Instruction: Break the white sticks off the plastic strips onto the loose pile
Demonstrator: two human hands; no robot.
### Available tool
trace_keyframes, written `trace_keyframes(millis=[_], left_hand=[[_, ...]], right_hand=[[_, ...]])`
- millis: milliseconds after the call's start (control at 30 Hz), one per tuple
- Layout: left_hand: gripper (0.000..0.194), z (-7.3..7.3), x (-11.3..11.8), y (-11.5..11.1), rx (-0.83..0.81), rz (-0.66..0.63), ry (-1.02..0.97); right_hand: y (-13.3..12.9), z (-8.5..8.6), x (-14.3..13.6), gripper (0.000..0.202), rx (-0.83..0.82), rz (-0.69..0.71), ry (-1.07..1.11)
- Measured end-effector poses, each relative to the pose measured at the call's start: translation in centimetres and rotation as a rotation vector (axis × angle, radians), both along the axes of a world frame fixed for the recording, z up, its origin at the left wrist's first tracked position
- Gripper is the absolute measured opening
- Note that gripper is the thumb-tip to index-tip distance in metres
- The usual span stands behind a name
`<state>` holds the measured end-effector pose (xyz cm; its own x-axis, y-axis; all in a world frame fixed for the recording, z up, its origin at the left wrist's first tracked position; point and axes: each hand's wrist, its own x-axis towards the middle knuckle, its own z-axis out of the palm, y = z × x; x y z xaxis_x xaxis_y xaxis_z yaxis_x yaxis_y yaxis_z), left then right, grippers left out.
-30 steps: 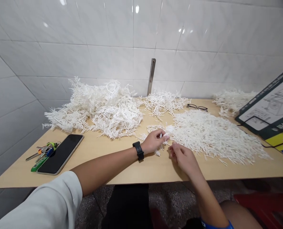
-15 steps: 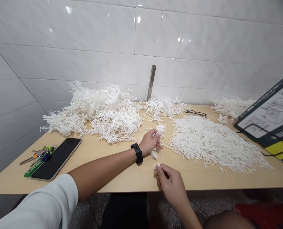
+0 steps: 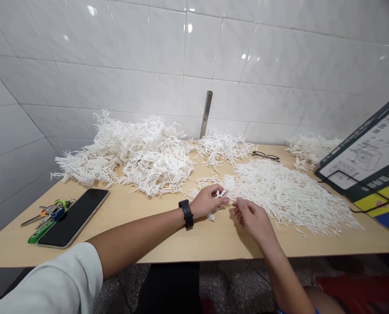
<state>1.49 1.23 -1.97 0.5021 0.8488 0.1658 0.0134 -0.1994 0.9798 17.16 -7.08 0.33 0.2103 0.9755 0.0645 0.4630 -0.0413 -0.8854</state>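
Note:
My left hand (image 3: 209,200), with a black watch on its wrist, is closed round some small white branched pieces (image 3: 220,193) near the middle of the table. Just right of it is my right hand (image 3: 251,218), its thumb and fingertips pressed together; whatever they pinch is too small to make out. A flat spread of short white sticks (image 3: 286,196) lies beyond and to the right of my right hand. Behind and left of my left hand rises a large tangled heap of white branched pieces (image 3: 142,152). A smaller heap (image 3: 222,146) sits at the wall.
On the left are a black phone (image 3: 74,218) and keys (image 3: 50,211) with a green tag. Glasses (image 3: 265,155) lie at the back. A printed box (image 3: 367,157) leans at the right, beside another white pile (image 3: 312,147). A metal strip (image 3: 206,114) stands against the tiled wall.
My right hand has moved up and to the right, from the table's front edge to beside my left hand. My left hand has turned, and white pieces now show between its fingers.

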Motion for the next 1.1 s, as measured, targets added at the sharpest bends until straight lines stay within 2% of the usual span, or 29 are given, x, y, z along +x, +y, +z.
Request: trace_keyframes(millis=[67, 200, 300, 433, 567, 733, 833, 933, 1033, 1100], left_hand=[[0.026, 0.3, -0.1, -0.3, 0.058, -0.023, 0.039], [0.022, 1.0, -0.3, -0.6, 0.036, -0.094, 0.049], [0.03, 1.0, -0.2, -0.5, -0.071, -0.103, -0.02], [0.035, 0.3, 0.2, -0.5, -0.162, -0.075, -0.136], [0.029, 0.0, 0.5, -0.3, -0.212, -0.007, -0.141], [0.026, 0.4, 0.5, 1.1, -0.313, 0.271, -0.145], [0.026, 0.3, 0.5, 1.3, -0.307, 0.152, -0.161], [0.029, 0.1, 0.6, 0.9, -0.281, 0.083, -0.154], [0.03, 0.0, 0.6, 0.5, -0.26, 0.087, -0.134], [0.031, 0.0, 0.4, 0.3, -0.232, 0.07, -0.11]], right_hand=[[0.4, -0.6, -0.8, 0.052, -0.058, 0.072, 0.177], [1.3, -2.0, -1.0, 0.052, -0.04, 0.073, 0.289], [1.3, -2.5, -0.7, 0.052, -0.014, 0.125, 0.297], [0.6, -2.5, -1.1, 0.049, -0.016, 0.165, 0.181], [-1.1, -2.5, -3.2, 0.045, 0.024, 0.084, 0.089], [-4.6, -2.7, -6.1, 0.045, -0.026, 0.138, 0.151], [-4.3, -2.0, -4.5, 0.04, 0.072, 0.095, 0.012], [-1.6, -0.7, -0.5, 0.032, 0.156, -0.102, -0.328], [0.9, 0.4, 2.8, 0.056, 0.169, -0.191, -0.598], [1.6, 0.9, 3.2, 0.058, 0.208, -0.231, -0.605]])
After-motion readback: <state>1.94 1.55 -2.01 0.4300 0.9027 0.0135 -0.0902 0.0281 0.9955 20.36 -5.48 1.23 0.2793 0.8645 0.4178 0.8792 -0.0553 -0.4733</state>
